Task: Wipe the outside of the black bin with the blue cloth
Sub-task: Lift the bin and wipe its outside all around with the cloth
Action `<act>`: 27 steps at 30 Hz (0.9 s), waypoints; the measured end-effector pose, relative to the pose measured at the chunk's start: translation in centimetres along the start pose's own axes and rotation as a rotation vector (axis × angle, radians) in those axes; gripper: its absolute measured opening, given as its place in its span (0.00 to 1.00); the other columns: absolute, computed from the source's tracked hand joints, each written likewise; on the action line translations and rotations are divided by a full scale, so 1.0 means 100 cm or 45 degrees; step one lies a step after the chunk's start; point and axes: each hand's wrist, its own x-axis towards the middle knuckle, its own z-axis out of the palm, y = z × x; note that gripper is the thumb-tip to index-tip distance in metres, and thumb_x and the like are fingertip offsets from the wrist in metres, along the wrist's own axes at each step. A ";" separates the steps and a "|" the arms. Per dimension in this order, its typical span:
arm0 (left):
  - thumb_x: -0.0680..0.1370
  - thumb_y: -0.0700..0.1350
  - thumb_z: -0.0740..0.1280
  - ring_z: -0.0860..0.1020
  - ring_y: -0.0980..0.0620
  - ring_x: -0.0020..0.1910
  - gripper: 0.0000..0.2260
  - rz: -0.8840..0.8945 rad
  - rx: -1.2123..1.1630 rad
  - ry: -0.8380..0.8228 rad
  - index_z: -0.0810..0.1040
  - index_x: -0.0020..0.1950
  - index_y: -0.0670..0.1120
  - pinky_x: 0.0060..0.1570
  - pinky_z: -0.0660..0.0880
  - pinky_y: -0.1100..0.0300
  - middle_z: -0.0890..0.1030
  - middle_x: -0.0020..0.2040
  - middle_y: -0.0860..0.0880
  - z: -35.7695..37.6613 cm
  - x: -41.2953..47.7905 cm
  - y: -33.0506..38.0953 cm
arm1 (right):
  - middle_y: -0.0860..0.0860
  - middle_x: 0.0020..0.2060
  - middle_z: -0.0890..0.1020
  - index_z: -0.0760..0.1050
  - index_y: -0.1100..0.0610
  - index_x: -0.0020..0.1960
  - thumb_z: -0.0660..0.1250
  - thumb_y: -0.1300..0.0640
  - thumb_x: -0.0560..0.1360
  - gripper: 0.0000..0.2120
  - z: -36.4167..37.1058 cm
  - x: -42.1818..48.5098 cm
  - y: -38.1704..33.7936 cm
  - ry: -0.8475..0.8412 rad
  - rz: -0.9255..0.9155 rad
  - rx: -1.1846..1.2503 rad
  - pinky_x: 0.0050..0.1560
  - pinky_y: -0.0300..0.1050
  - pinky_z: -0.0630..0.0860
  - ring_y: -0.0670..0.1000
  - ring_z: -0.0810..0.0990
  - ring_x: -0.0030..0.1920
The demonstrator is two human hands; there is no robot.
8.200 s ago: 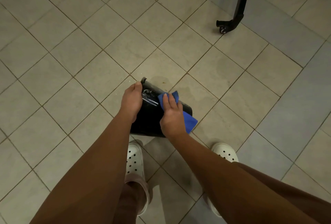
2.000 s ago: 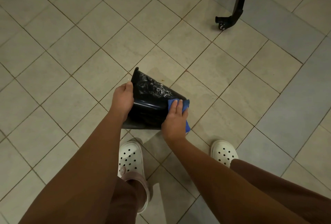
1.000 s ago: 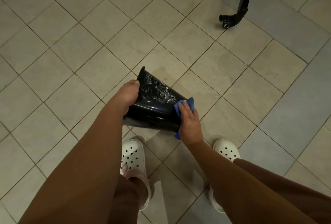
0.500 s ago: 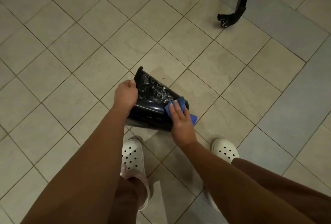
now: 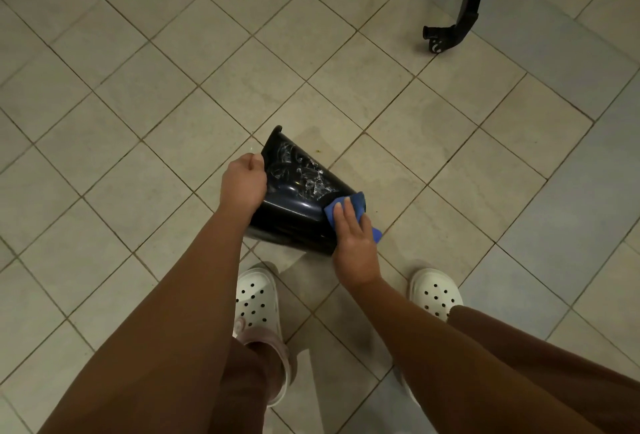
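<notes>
Down at the left, the left hand (image 5: 242, 180) is gripping the black bin (image 5: 294, 205) by its rim, with the fingers curling over the edge and the knuckles facing up. Just below that arm, a white perforated clog (image 5: 256, 302) is standing on the tiled floor (image 5: 104, 128). The bin is lying tipped on its side between the two hands, in front of the feet. Its open mouth is pointing to the left and its narrower base end to the right. Whether its lower edge is touching the floor I cannot tell. Its glossy outer wall is facing up and is showing whitish smears and scratch marks.

At the base end, the blue cloth (image 5: 356, 203) is lying flat against that outer wall, with one corner poking out to the right from under the palm. The right hand (image 5: 353, 243) is pressing down on the cloth with straight, flattened fingers rather than clenching it. Further right, the second white clog (image 5: 434, 291) is resting on the floor. At the far upper right, a black metal leg (image 5: 465, 7) with a small caster at its foot is standing on greyer tiles, well apart from the bin.
</notes>
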 end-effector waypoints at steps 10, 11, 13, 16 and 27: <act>0.84 0.48 0.54 0.75 0.51 0.40 0.15 0.077 0.043 -0.008 0.76 0.49 0.42 0.45 0.70 0.55 0.78 0.41 0.45 0.003 0.000 -0.001 | 0.53 0.73 0.61 0.54 0.57 0.75 0.61 0.67 0.74 0.33 -0.023 0.041 0.012 -0.157 0.214 0.041 0.67 0.47 0.63 0.57 0.65 0.66; 0.84 0.48 0.54 0.74 0.52 0.38 0.15 0.085 0.056 -0.004 0.76 0.47 0.42 0.43 0.69 0.55 0.77 0.39 0.46 0.004 0.000 -0.001 | 0.53 0.73 0.61 0.54 0.57 0.75 0.61 0.66 0.74 0.32 -0.023 0.037 0.012 -0.146 0.261 0.030 0.67 0.48 0.64 0.57 0.66 0.66; 0.84 0.48 0.54 0.72 0.52 0.36 0.15 0.087 0.079 -0.001 0.74 0.45 0.43 0.40 0.68 0.56 0.74 0.37 0.48 0.004 -0.001 0.000 | 0.54 0.74 0.58 0.52 0.58 0.75 0.61 0.66 0.74 0.33 -0.017 0.024 0.006 -0.113 0.296 0.010 0.68 0.50 0.64 0.58 0.63 0.67; 0.84 0.48 0.54 0.72 0.51 0.37 0.15 0.061 0.074 -0.007 0.75 0.47 0.42 0.38 0.68 0.56 0.74 0.38 0.47 0.004 -0.002 -0.001 | 0.58 0.74 0.59 0.56 0.62 0.74 0.65 0.71 0.70 0.36 -0.006 0.004 -0.011 -0.069 0.117 -0.021 0.68 0.56 0.66 0.64 0.62 0.69; 0.84 0.49 0.54 0.75 0.49 0.41 0.15 0.084 0.063 -0.005 0.77 0.50 0.42 0.46 0.72 0.53 0.78 0.41 0.45 0.007 -0.006 0.002 | 0.54 0.75 0.53 0.46 0.59 0.76 0.58 0.66 0.74 0.34 -0.024 0.032 -0.018 -0.178 0.353 -0.008 0.71 0.52 0.59 0.59 0.57 0.71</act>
